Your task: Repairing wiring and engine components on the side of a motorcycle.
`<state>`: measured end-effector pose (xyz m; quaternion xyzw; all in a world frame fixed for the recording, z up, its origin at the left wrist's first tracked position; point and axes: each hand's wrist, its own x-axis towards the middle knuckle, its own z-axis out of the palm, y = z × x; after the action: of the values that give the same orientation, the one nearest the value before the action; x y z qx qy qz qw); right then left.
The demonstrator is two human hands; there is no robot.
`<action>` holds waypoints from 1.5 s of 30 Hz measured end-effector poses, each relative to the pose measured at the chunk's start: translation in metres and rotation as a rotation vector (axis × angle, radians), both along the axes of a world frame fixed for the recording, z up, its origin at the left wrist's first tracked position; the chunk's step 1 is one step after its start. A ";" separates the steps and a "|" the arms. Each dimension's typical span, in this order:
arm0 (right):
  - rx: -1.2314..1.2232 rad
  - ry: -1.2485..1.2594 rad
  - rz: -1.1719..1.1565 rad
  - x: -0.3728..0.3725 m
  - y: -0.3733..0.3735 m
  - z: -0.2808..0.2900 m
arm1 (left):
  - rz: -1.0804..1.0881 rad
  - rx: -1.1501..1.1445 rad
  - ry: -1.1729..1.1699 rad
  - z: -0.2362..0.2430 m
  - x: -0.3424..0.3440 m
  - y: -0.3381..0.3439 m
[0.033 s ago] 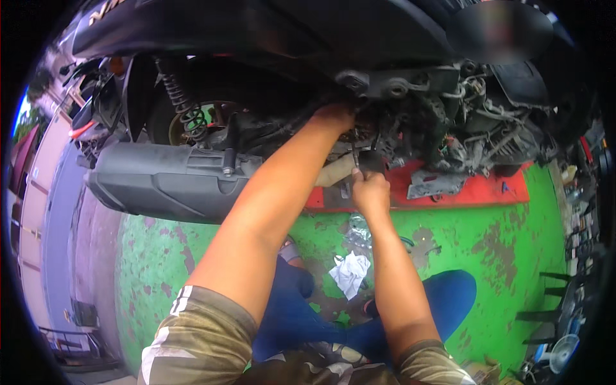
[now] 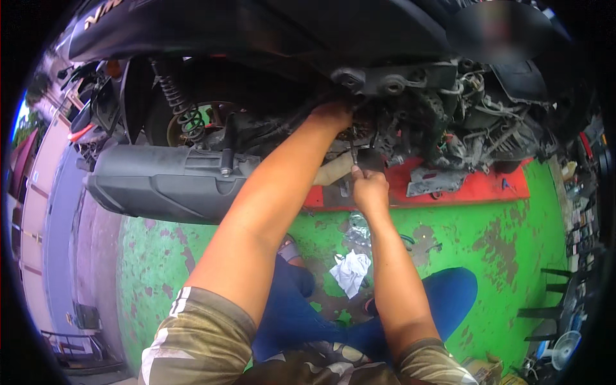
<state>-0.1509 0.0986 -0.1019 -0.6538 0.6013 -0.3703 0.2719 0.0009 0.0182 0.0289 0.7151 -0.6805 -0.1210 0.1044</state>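
A motorbike with its side parts exposed fills the upper view, with a black-covered exhaust muffler [image 2: 167, 183] along its lower left. My left hand [image 2: 333, 117] reaches into the engine area, and its fingers are lost among the dark parts. Below it, my right hand [image 2: 370, 187] is closed round the lower end of a slim metal tool [image 2: 353, 153], thumb along it. The tool's upper end runs up into the engine parts beside my left hand, where its tip cannot be made out. A pale exhaust pipe [image 2: 333, 171] passes just left of the right hand.
A red platform [image 2: 475, 197] lies under the bike, bearing a grey metal part [image 2: 436, 183]. On the worn green floor [image 2: 500, 250] are a crumpled white cloth [image 2: 351, 273] and a clear plastic bag [image 2: 358, 230]. A coil-spring shock absorber [image 2: 179, 102] stands by the wheel.
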 end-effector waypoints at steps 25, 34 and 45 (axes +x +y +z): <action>1.006 -1.642 0.388 0.002 -0.012 -0.011 | 0.020 -0.004 -0.032 -0.022 0.003 -0.012; 0.749 -1.067 0.105 0.001 -0.003 0.014 | -0.139 -0.229 -0.170 -0.035 0.009 -0.014; 0.639 -0.935 0.215 0.009 -0.025 0.013 | 0.015 0.072 -0.096 -0.004 -0.009 -0.004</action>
<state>-0.1422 0.0731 -0.0894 -0.3636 0.4295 -0.3901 0.7288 -0.0079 0.0140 0.0248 0.7284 -0.6746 -0.1101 0.0466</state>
